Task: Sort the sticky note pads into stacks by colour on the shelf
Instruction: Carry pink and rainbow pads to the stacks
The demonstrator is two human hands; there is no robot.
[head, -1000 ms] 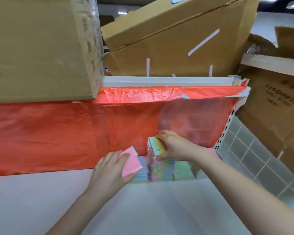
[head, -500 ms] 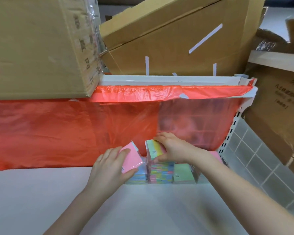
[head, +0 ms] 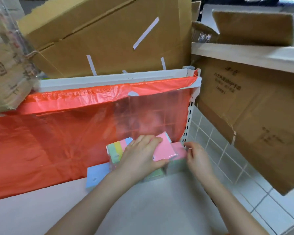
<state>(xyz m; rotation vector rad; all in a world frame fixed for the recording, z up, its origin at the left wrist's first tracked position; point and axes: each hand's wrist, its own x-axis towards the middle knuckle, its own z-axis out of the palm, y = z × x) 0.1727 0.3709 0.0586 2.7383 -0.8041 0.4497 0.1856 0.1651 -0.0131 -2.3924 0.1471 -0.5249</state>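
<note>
- Left hand [head: 139, 156]: holds pink pad [head: 161, 148], thumb along its near edge, fingers over its far-left corner; pad tilted, far end raised
- Right hand [head: 198, 158]: fingers loosely curled, tips at the right edge of pink stack [head: 179, 149]; whether it pinches the stack or only steadies it cannot be told
- Pink stack: just right of the held pad, partly beneath it; the pad's right edge overlaps the stack's left side
- Key relation: stack lies right of and slightly below the grip; judged next move is a short slide right and a lowering to square the pad's edges on top; right hand is nearer to align
- Striped pad [head: 119, 147]: left of the grip, atop a mixed pile
- Blue pad [head: 97, 178]: near-left of the grip, flat on shelf [head: 41, 216]
- Green pads [head: 157, 174]: under the grip, partly hidden
- Red sheet [head: 49, 141]: behind all pads
</note>
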